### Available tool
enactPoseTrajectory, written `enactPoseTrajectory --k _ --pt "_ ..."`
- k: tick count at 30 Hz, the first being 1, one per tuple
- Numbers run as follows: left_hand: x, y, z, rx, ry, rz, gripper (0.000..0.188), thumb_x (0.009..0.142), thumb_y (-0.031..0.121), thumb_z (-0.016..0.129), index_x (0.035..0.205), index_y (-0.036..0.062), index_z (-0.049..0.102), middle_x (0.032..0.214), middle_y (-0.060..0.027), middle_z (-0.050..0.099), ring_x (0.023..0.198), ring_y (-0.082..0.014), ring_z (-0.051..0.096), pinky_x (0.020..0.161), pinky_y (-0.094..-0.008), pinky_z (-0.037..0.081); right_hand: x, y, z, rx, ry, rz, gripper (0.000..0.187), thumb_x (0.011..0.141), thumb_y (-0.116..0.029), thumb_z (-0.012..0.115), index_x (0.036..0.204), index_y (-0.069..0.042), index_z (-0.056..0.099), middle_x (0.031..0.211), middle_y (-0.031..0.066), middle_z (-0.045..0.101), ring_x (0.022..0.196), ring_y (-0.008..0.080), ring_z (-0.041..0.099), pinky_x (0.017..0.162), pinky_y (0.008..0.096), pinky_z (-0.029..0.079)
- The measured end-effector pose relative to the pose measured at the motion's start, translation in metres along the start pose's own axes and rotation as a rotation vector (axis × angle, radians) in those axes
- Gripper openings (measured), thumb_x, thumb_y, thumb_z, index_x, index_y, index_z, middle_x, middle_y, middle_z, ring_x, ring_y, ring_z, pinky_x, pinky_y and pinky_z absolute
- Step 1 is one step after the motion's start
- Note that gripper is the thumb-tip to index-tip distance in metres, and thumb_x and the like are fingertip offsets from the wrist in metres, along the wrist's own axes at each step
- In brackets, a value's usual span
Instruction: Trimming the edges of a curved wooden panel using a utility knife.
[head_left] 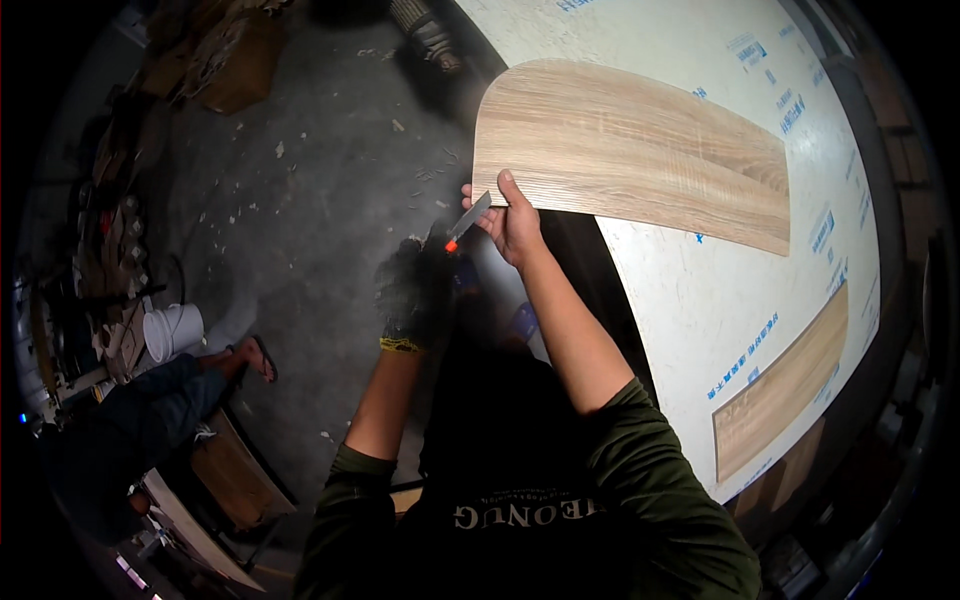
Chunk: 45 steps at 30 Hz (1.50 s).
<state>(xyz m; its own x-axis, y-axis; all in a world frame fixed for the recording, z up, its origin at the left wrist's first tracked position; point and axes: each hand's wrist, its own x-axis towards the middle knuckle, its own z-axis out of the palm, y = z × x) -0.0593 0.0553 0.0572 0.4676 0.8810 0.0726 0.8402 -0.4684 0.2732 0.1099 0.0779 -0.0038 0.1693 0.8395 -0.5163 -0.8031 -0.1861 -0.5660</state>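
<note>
A wood-grain board point(640, 150) with a rounded far-left corner lies on a white-topped table point(660, 290), its left end overhanging the edge. My bare right hand point(515, 220) grips the board's near-left corner, thumb on top and fingers below. In a dark glove with a yellow cuff, my left hand point(408, 295) is closed around a knife; its handle is lost in the dark glove. The knife's flat grey blade point(470, 221), with an orange-red piece at its base, meets the board's corner beside my right fingers.
A smaller wood-grain strip point(780, 385) lies at the table's near right. On the left, another person point(215, 375) in sandals is beside a white bucket point(173, 332). Scraps dot the grey floor point(310, 220); cardboard point(235, 60) is piled at the far left.
</note>
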Motion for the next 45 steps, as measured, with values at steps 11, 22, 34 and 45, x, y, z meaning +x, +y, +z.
enactPoseTrajectory --k 11,22,34,45 --pt "0.013 0.008 -0.018 0.031 -0.114 -0.071 0.035 0.091 0.026 0.056 0.123 0.0128 0.059 0.094 -0.0179 0.064 0.084 -0.0368 0.062 0.073 -0.0468 0.05 -0.001 0.001 -0.004 -0.04 -0.059 -0.009 0.046 0.097 -0.04 0.051 0.118 0.001 0.052 0.1 0.0179 0.068 0.084 0.0201 0.068 0.068 0.0266 0.054" --pt "0.019 -0.001 -0.017 0.079 -0.137 -0.01 0.038 0.091 0.028 0.056 0.126 0.0142 0.057 0.095 -0.0168 0.064 0.084 -0.0355 0.063 0.071 -0.0473 0.049 0.0 0.003 -0.005 -0.084 -0.038 -0.019 0.043 0.097 -0.039 0.051 0.118 -0.002 0.053 0.1 0.016 0.069 0.082 0.0171 0.067 0.068 0.0251 0.051" --pt "0.044 0.002 -0.031 0.032 -0.182 -0.002 0.035 0.091 0.029 0.056 0.123 0.0147 0.058 0.097 -0.0167 0.063 0.086 -0.0358 0.063 0.072 -0.0473 0.05 0.0 0.005 -0.005 -0.067 -0.041 -0.018 0.043 0.096 -0.042 0.052 0.113 -0.004 0.055 0.1 0.0151 0.068 0.081 0.0176 0.068 0.066 0.0254 0.051" --pt "0.062 -0.028 0.001 0.143 -0.144 0.051 0.037 0.095 0.034 0.049 0.127 0.0177 0.054 0.105 -0.0174 0.063 0.09 -0.0362 0.063 0.074 -0.0471 0.051 0.001 0.005 -0.008 -0.087 -0.047 -0.028 0.046 0.095 -0.043 0.053 0.118 -0.004 0.054 0.1 0.0149 0.069 0.083 0.019 0.069 0.066 0.0258 0.051"
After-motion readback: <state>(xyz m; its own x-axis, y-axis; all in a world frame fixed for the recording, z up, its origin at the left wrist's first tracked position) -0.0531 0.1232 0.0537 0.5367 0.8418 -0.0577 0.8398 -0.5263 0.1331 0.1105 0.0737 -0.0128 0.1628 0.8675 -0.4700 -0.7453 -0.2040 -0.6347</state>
